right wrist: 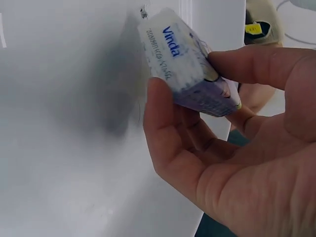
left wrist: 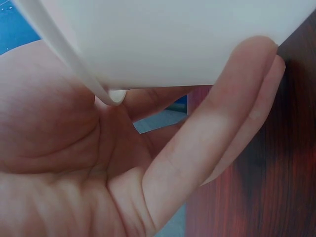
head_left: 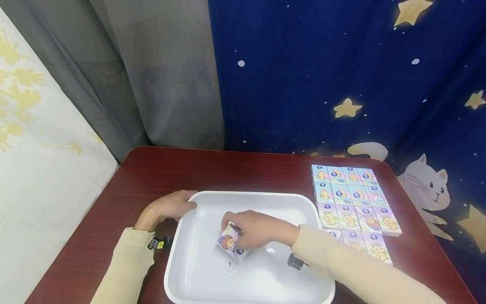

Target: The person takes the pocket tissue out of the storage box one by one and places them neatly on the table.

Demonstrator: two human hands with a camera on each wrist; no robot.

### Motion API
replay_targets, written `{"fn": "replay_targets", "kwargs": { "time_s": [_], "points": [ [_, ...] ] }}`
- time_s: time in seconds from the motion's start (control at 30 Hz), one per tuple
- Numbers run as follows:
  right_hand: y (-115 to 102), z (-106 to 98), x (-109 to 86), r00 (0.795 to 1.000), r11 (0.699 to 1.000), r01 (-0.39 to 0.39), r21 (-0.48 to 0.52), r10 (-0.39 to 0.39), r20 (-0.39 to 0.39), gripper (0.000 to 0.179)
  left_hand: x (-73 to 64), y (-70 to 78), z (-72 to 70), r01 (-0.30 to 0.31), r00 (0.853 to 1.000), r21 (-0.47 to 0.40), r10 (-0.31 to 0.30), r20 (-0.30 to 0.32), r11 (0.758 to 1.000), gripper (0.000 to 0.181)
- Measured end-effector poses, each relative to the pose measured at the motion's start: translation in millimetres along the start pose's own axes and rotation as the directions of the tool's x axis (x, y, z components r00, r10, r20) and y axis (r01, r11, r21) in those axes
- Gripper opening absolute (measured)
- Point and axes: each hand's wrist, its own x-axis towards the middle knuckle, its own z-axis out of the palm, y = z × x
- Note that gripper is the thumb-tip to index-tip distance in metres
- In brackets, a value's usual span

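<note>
A white plastic tray (head_left: 205, 276) with rounded corners stands at the front of the table. At its far left corner my left hand (head_left: 172, 207) grips the rim, the thumb over the edge; in the left wrist view the fingers wrap the outside of the tray wall (left wrist: 163, 44). Over the tray's middle, my right hand (head_left: 258, 229) pinches a small pocket tissue pack (head_left: 228, 243) with a cartoon print. The right wrist view shows this pack (right wrist: 173, 54) tilted between thumb and fingers, "Vinda" on its end, held above the tray floor.
To the tray's right, several pastel tissue packs (head_left: 351, 196) lie side by side in rows, blue ones farther back and purple ones nearer. My right forearm partly covers the nearest row. The dark red table (head_left: 228, 169) ends at grey and blue curtains (head_left: 284, 84).
</note>
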Motion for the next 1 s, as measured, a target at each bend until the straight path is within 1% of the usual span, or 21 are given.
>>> {"fn": "replay_targets", "kwargs": {
  "time_s": [0.3,0.47,0.7,1.0],
  "points": [
    [11.3,-13.4,-18.7,0.999,0.999,0.0,0.054,0.002,-0.036,0.045,-0.1,-0.8,-1.3,0.012,1.0,0.025,-0.012,-0.006,1.0,0.048],
    [18.1,-18.8,-29.7,0.998,0.996,-0.008,0.089,0.013,-0.056,0.046,0.1,-1.2,-1.5,0.012,1.0,0.026,-0.012,-0.002,1.0,0.047],
    [32.2,-22.0,-43.1,0.997,0.994,-0.023,0.107,0.031,-0.077,0.046,0.6,-2.3,-1.6,0.012,1.0,0.036,-0.012,-0.001,0.999,0.048],
    [52.2,-25.6,-65.8,0.991,0.991,-0.016,0.136,0.034,-0.126,0.049,0.8,-0.3,-1.3,0.012,1.0,0.037,-0.011,-0.006,0.999,0.049]
  ]
}}
